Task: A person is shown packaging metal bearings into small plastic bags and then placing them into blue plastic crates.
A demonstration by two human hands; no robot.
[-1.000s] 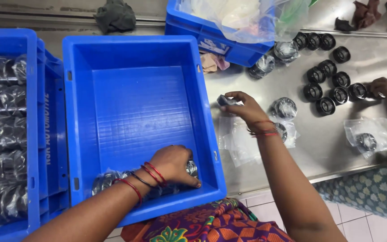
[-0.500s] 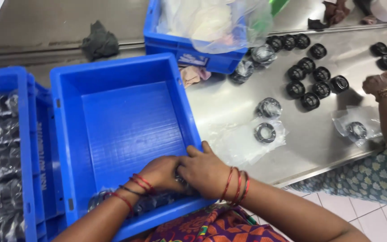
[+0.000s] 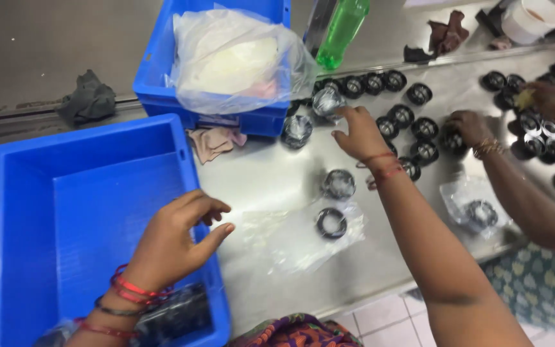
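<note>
Green bottle (image 3: 342,29), grey rag (image 3: 88,96), white cup (image 3: 528,19) at bench rear.

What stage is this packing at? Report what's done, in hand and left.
Done: a few bagged black rings lie in the near corner of the blue crate.
In hand: nothing gripped. The left hand rests open on the crate's rim; the right hand reaches toward a wrapped ring. One bare ring lies on a clear bag.
Left: rows of loose black rings on the steel table.

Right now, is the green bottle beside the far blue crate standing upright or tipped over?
Tipped: the green bottle lies slanted on the steel table, cap end toward the camera.
</note>
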